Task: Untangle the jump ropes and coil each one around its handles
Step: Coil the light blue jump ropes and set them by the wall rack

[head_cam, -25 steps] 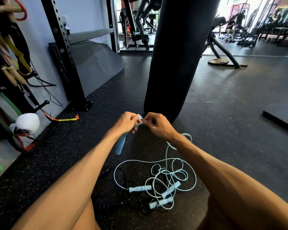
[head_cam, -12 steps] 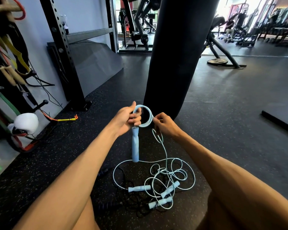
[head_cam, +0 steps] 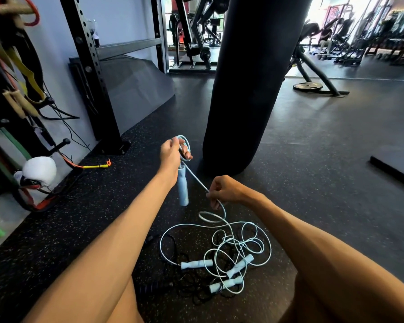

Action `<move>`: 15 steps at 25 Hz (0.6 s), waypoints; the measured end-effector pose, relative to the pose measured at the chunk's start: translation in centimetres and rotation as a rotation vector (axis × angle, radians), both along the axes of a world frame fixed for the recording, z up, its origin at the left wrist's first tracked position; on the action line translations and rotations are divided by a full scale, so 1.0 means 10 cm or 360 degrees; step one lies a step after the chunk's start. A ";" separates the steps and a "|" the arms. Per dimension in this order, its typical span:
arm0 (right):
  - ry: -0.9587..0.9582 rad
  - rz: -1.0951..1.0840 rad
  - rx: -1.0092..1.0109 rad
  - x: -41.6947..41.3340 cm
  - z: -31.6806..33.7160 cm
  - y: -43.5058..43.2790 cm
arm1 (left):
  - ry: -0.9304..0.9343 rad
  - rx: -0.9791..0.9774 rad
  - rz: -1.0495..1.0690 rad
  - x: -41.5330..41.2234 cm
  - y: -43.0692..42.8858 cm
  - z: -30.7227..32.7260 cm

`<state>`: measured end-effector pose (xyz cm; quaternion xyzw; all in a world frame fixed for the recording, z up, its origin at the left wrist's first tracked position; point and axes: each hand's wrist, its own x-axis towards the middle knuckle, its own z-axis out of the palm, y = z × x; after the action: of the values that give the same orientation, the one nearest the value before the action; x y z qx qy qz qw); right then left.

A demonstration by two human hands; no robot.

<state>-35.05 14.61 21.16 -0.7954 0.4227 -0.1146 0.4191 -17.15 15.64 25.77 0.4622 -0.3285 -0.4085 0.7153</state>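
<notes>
**Centre frame: winding pale blue cord onto its handle**

Just above centre frame, the left hand (head_cam: 173,153) is closed around a small loop of pale blue cord (head_cam: 197,179) at the top of a blue handle (head_cam: 183,188), which hangs upright below the fist. Lower and to the right, the right hand (head_cam: 227,190) pinches the same cord, which runs taut between the 2 hands.

At lower centre the slack trails into a tangle on the floor (head_cam: 312,159), among 3 other blue handles (head_cam: 196,264) and over a black rope (head_cam: 149,287).

Good winding likely means light tension, with the cord sliding through the right pinch and each turn laid beside the last. Pause if a floor loop drags another strand up.
</notes>
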 end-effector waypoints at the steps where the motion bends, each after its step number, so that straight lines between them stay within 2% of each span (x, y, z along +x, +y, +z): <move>1: -0.0049 -0.0015 -0.0033 0.01 0.00 0.00 | -0.0305 0.0026 0.0103 0.03 -0.01 -0.04; 3: -0.0130 -0.0037 -0.0206 0.04 0.06 0.00 | -0.0881 0.0076 0.0210 0.07 0.00 -0.11; 4: -0.0137 -0.0046 -0.0338 0.05 0.09 0.00 | -0.1067 0.0099 0.0206 0.09 0.01 -0.14; 7: -0.0142 -0.0071 -0.0735 0.08 0.20 0.03 | -0.1353 0.0174 0.0089 0.12 0.01 -0.21; 9: -0.0209 -0.0074 -0.0882 0.09 0.25 0.06 | -0.1481 0.0252 -0.0064 0.11 0.02 -0.23; 12: -0.0310 -0.0126 -0.0964 0.09 0.29 0.05 | -0.1511 0.0362 -0.0466 0.07 0.08 -0.25; 15: -0.0408 -0.0260 -0.0913 0.06 0.31 -0.02 | -0.1322 0.0452 -0.0718 0.05 0.11 -0.22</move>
<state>-34.41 14.38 24.22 -0.8235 0.3794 -0.3615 0.2172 -16.65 16.72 23.61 0.5961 -0.6189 -0.3752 0.3475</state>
